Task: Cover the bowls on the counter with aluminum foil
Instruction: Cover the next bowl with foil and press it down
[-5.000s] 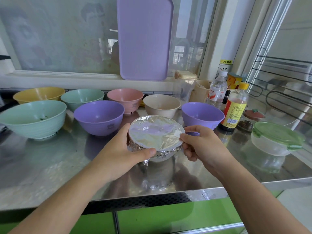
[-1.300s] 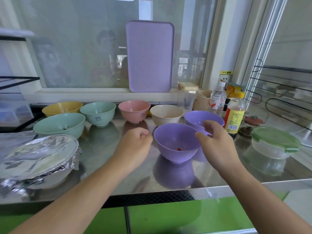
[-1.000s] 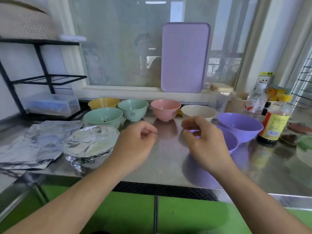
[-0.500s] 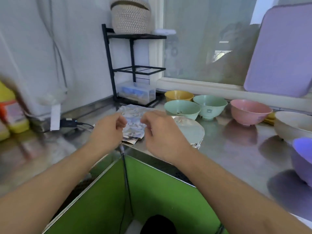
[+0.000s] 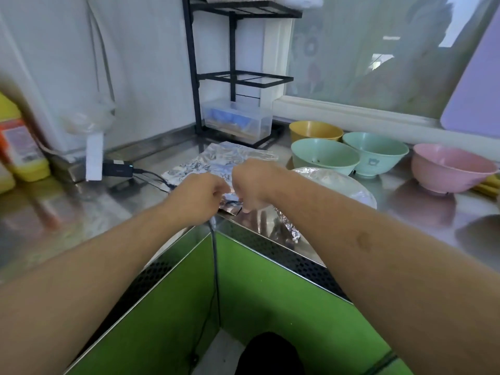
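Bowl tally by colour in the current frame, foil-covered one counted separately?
Yellow bowl: 1
Green bowls: 2, the nearer one and the one with a printed mark
Pink bowl: 1
Foil-covered bowl: 1
Total: 5 bowls in view

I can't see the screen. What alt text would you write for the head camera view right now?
Two bare hands, left hand and right hand, meet at the near edge of crumpled foil sheets on a steel counter, apparently picking at them. Beside them sits a foil-covered bowl, with uncovered yellow, two green and pink bowls behind.
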A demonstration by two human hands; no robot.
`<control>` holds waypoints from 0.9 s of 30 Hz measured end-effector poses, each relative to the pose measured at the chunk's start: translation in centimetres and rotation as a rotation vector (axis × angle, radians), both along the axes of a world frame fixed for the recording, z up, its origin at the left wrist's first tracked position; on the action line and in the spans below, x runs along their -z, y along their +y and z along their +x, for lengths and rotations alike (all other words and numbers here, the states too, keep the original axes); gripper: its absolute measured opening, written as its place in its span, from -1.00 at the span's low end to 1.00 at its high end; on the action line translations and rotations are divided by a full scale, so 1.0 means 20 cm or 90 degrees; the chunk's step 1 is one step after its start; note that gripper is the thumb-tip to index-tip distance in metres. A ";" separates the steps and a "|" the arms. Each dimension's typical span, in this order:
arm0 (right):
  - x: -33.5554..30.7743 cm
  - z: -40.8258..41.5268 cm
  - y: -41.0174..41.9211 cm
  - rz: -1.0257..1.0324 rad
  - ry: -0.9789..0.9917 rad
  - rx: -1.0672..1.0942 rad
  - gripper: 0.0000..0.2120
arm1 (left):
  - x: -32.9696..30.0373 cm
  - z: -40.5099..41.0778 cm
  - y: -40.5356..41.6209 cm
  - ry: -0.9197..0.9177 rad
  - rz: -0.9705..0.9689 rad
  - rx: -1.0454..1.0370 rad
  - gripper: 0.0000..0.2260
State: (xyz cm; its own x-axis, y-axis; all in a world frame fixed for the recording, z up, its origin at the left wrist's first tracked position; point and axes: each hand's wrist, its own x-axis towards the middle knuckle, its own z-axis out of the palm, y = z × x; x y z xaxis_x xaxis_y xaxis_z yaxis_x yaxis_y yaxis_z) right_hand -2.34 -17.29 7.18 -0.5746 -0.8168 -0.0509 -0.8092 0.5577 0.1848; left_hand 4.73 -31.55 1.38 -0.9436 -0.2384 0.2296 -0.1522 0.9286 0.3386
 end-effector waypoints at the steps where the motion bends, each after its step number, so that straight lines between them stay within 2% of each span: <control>1: 0.01 -0.01 0.00 -0.006 0.003 0.000 -0.61 | 0.01 -0.01 0.00 -0.011 0.000 -0.003 -0.65; 10: 0.06 -0.05 -0.05 -0.012 0.045 0.025 -0.62 | 0.03 -0.03 -0.01 -0.015 0.014 -0.021 -0.65; 18: 0.02 -0.06 -0.04 -0.064 0.004 0.047 -0.78 | 0.01 -0.03 0.01 0.018 0.046 -0.001 -0.74; 25: -0.02 -0.08 0.00 -0.119 0.036 0.036 -0.63 | 0.01 -0.04 0.03 0.052 0.033 0.016 -0.85; 27: -0.02 -0.07 0.01 -0.148 0.067 0.025 -0.75 | 0.02 -0.05 0.02 0.093 0.010 0.016 -0.88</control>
